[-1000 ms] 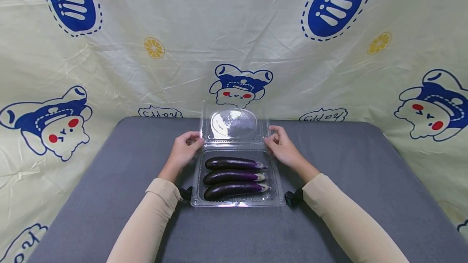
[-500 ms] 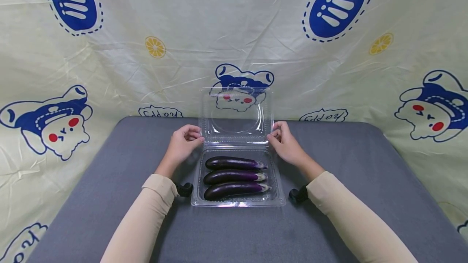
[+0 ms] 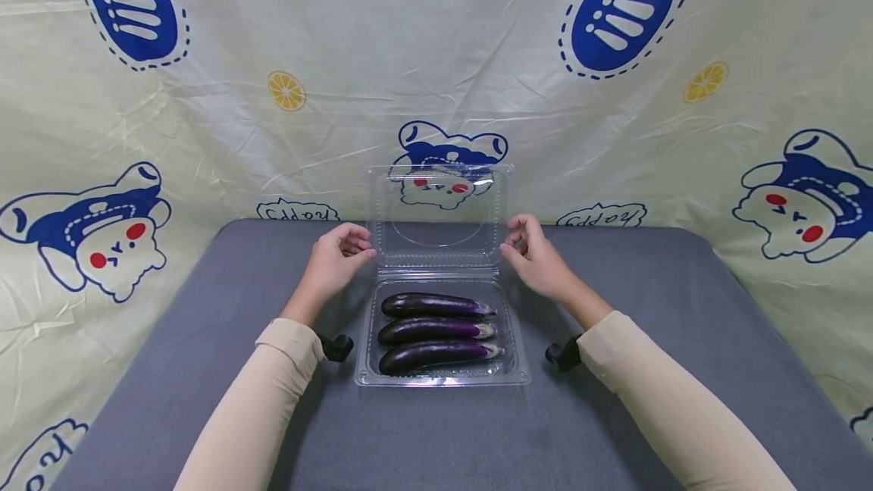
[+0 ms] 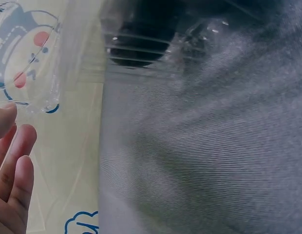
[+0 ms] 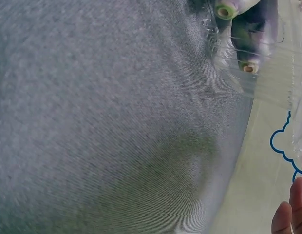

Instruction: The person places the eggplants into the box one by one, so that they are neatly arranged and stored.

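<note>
A clear plastic clamshell box (image 3: 443, 383) lies on the table with its hinged lid (image 3: 436, 245) standing up at the back. Three dark purple eggplants (image 3: 436, 330) rest side by side in the base, stem ends to the right. My left hand (image 3: 337, 258) is beside the lid's left edge, fingers loosely bent and holding nothing. On the other side, my right hand (image 3: 535, 256) is close to the lid's right edge, its fingers relaxed. In the left wrist view the thumb and fingers (image 4: 24, 168) show near the lid's corner; whether either thumb touches the plastic cannot be told.
The box stands on a grey cloth-covered table (image 3: 436, 438). Behind it hangs a pale curtain (image 3: 436, 59) printed with blue cartoon figures and orange slices. Dark wrist mounts (image 3: 562, 354) sit at both cuffs, near the sides of the box.
The lid has swung from leaning back to more upright. Both hands, which pinched its lower side edges, have loosened and moved slightly outward and up. The eggplants have stayed put.
</note>
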### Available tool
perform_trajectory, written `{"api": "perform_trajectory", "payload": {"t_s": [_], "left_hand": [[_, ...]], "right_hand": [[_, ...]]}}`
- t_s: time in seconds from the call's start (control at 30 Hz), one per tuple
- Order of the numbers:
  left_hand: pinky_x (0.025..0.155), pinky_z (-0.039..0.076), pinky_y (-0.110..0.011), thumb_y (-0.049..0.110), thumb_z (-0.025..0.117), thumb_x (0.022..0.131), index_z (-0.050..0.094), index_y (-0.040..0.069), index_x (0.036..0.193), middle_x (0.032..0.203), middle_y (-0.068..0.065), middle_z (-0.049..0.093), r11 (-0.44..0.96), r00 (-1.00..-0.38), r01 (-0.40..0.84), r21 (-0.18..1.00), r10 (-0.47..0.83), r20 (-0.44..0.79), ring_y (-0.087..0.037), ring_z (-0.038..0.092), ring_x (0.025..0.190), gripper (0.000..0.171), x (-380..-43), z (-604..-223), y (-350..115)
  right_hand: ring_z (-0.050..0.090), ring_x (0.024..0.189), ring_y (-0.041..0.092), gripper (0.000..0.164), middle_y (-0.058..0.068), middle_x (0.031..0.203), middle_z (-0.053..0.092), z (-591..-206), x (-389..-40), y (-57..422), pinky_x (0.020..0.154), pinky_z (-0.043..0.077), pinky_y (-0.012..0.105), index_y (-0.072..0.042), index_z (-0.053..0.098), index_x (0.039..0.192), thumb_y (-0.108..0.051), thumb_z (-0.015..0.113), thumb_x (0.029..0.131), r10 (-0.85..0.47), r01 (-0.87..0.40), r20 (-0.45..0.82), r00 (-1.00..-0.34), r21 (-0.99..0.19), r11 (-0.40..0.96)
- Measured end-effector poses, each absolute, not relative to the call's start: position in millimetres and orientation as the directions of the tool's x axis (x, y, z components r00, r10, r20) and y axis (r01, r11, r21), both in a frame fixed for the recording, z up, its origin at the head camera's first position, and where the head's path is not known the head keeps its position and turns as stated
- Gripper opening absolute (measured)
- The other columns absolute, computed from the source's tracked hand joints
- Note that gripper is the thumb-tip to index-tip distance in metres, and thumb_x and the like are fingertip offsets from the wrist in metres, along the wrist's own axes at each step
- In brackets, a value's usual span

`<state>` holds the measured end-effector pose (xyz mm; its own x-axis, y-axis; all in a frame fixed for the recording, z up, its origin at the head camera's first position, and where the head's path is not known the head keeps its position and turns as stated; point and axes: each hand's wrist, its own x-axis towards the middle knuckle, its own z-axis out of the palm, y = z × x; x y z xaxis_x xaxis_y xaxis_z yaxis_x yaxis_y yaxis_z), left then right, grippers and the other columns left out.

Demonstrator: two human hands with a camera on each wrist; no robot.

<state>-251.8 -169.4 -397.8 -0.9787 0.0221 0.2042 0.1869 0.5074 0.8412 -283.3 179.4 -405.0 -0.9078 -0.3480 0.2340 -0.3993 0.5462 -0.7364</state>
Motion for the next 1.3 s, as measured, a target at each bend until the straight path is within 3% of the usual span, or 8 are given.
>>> {"api": "perform_trajectory", "payload": {"t_s": [0.43, 0.93, 1.3], "left_hand": [[0.087, 0.054, -0.040, 0.004, 0.069, 0.091, 0.063, 0.001, 0.115, 0.104, -0.017, 0.068, 0.510, -0.962, 0.253, 0.822, 0.040, 0.272, -0.028, 0.066, 0.096, 0.025, -254, -370, -171], [0.077, 0.050, -0.026, 0.005, 0.068, 0.093, 0.059, 0.003, 0.119, 0.104, -0.015, 0.067, 0.510, -0.920, 0.352, 0.785, 0.034, 0.390, -0.025, 0.066, 0.094, 0.028, -252, -348, -172], [0.074, 0.050, -0.021, 0.014, 0.067, 0.095, 0.062, 0.005, 0.115, 0.103, -0.012, 0.068, 0.476, -0.902, 0.389, 0.789, 0.024, 0.431, -0.016, 0.064, 0.088, 0.023, -243, -334, -172]], "right_hand": [[0.052, 0.081, 0.023, 0.038, 0.012, 0.105, 0.054, -384, -283, 182, 0.064, 0.045, 0.031, -0.004, 0.031, 0.134, -0.012, 0.051, 0.103, -0.382, -0.438, 0.250, -0.890, -0.702, 0.561], [0.058, 0.084, 0.024, 0.041, 0.012, 0.108, 0.057, -360, -277, 178, 0.064, 0.048, 0.036, -0.009, 0.033, 0.139, -0.021, 0.050, 0.104, -0.334, -0.500, 0.372, -0.866, -0.625, 0.599], [0.056, 0.083, 0.023, 0.034, 0.013, 0.111, 0.057, -345, -265, 176, 0.066, 0.048, 0.033, -0.006, 0.041, 0.131, -0.029, 0.044, 0.106, -0.295, -0.509, 0.420, -0.858, -0.630, 0.586]]}}
